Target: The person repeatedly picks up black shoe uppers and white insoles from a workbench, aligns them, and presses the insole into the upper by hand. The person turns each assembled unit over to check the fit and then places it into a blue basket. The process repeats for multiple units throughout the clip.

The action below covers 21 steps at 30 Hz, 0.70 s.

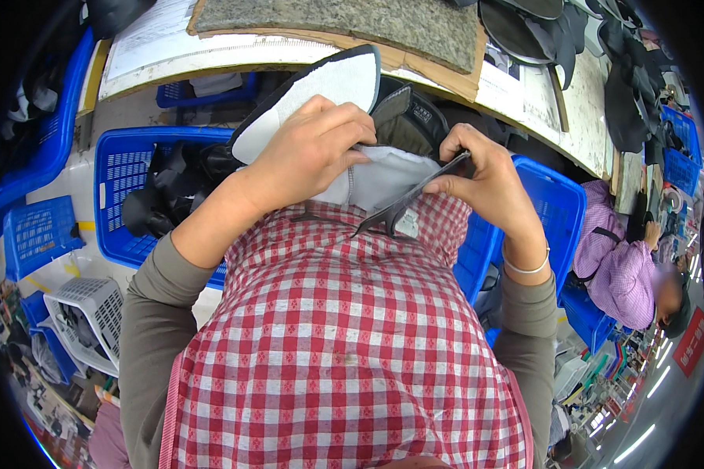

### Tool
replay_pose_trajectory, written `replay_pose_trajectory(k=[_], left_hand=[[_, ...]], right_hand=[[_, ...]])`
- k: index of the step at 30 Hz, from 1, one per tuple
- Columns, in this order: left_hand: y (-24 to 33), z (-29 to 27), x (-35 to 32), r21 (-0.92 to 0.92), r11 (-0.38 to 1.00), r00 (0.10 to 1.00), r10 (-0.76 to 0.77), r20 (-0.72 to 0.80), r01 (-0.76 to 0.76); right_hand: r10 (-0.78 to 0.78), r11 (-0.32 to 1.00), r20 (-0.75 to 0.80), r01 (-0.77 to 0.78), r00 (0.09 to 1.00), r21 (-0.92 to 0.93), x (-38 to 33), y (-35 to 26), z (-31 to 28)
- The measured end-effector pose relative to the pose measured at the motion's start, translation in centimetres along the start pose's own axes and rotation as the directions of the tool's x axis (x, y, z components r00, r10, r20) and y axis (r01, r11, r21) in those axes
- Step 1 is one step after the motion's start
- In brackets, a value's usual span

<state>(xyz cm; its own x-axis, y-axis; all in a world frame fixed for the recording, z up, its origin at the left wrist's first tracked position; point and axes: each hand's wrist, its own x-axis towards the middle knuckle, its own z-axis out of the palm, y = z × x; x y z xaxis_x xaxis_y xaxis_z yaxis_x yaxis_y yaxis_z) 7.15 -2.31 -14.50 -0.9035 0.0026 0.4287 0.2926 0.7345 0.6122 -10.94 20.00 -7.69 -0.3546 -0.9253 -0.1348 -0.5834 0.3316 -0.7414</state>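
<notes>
In front of my checked apron I hold a shoe upper [403,178], dark outside with a pale fabric lining. My left hand [321,148] pinches the lining's edge near the middle of the piece, fingers bent and pressed together. A large white, pointed panel with a dark rim [321,90] rises behind that hand. My right hand [489,172] grips the dark flap on the right between thumb and fingers. Between the hands, a dark tongue-like part [411,121] stands up with a small label near its top. My fingertips hide parts of the edges.
A worktable [289,53] with a grey slab [344,25] spans the far side. Dark cut pieces [540,39] lie at its right. A blue crate [109,227] with black pieces stands left, another blue crate [559,199] right. A person in a purple checked top [622,273] sits at far right.
</notes>
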Motion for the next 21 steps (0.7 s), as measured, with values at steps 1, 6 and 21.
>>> replay_pose_trajectory(k=[1, 6, 21], left_hand=[[-0.1, 0.1, 0.0, 0.005, 1.000, 1.000, -0.004, -0.013, 0.004], [0.2, -0.4, 0.3, -0.070, 0.993, 0.994, -0.092, 0.062, 0.096], [1.7, -2.6, -2.6, -0.080, 0.997, 0.988, 0.024, 0.150, -0.012]], right_hand=[[-0.013, 1.000, 0.005, 0.013, 1.000, -0.009, 0.0, 0.0, 0.1], [-0.092, 0.996, -0.019, 0.092, 0.996, 0.018, 0.5, 0.6, 0.5], [-0.367, 0.905, -0.111, 0.328, 0.923, -0.270, -2.2, -2.7, 2.1]])
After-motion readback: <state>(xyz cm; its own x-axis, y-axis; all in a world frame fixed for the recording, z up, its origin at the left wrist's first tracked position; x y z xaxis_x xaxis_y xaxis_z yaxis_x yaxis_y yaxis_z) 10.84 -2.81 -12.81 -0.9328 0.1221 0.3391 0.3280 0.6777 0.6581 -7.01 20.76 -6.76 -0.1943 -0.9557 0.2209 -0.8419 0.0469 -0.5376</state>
